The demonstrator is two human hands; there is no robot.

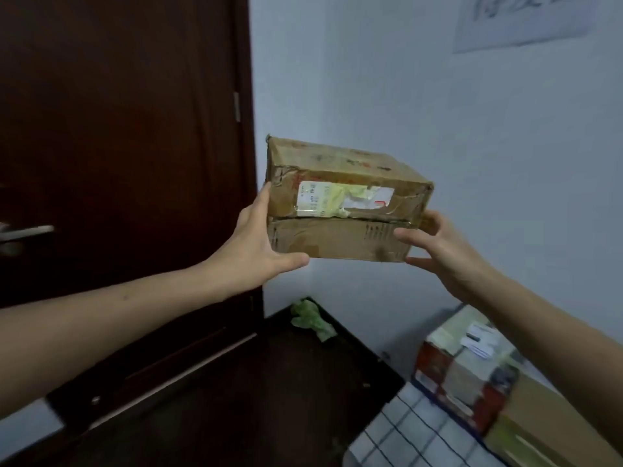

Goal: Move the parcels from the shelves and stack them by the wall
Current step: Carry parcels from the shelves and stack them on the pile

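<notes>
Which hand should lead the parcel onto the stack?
Right, probably: the right hand grips the cardboard parcel at the end nearest the stacked parcels; the left hand holds the end by the door.

I count 2 hands, left hand (256, 244) + right hand (441, 254), and 1 brown parcel (344, 203). Low right, 3 more pkgs: taped box (462, 362), plain carton (539, 416), checked bag (397, 429). Also 1 green scrap (312, 320).

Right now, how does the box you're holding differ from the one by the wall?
The held parcel is dented brown, the lower parcel printed red and pale. The left hand and right hand grip the held parcel; the lower parcel sits by the wall. Both are labelled.
</notes>
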